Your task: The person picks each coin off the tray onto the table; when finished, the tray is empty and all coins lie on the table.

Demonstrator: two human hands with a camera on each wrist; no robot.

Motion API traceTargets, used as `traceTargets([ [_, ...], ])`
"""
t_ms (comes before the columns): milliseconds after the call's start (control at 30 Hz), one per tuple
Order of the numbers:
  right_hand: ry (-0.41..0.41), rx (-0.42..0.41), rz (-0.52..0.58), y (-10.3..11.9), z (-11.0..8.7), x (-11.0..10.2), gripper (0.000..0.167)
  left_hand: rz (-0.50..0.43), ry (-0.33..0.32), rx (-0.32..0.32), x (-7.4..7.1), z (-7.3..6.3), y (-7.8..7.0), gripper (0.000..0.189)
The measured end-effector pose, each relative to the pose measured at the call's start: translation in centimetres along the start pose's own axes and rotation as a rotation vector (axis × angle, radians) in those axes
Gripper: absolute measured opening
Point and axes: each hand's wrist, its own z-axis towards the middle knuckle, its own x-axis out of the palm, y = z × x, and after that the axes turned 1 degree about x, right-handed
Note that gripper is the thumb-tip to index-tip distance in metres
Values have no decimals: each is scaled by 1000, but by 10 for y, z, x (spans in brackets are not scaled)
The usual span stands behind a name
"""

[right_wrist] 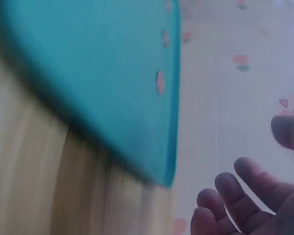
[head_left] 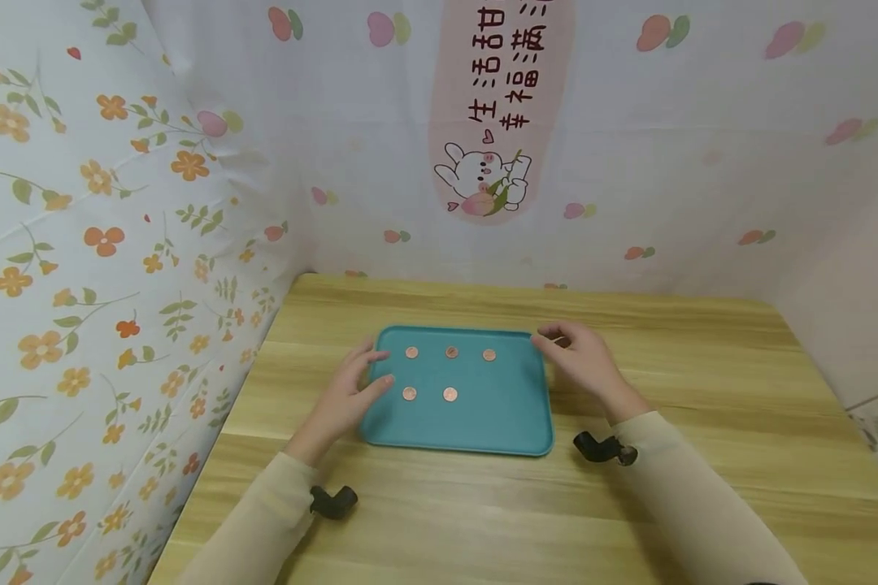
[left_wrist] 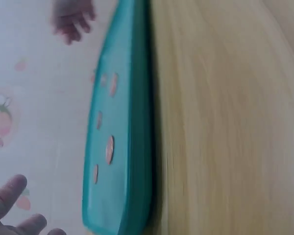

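Note:
A teal tray [head_left: 497, 414] lies on the wooden table with several small copper-coloured coins on it. Three coins, the middle one [head_left: 451, 353] darker than the others, form a back row; two more, including one coin [head_left: 449, 394], sit in front of them. My left hand [head_left: 347, 394] is by the tray's left edge, its thumb and fingers spread with nothing between them. By the back right corner is my right hand [head_left: 581, 357], fingers loosely bent and apart. The right wrist view shows that hand's fingers [right_wrist: 230, 188] holding nothing. Whether either hand touches the rim, I cannot tell.
The wooden table [head_left: 446, 520] extends around the tray on all sides. A patterned cloth [head_left: 351, 146] hangs behind it, and a floral cloth [head_left: 117, 325] hangs along the left side. Black bands with small dark pieces [head_left: 332, 502] are on both wrists.

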Motion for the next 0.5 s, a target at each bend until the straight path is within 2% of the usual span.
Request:
traceTargets([
  [300,-68,134,327,14,12,41,45,-300,-212,-183,15,-12,14,42],
  [367,-84,134,332,17,14,52,41,-344,-242,-197,18,-14,19,41],
  [500,-125,59,207,19,17,71,36,-378,-270,-187,22,-15,26,40],
])
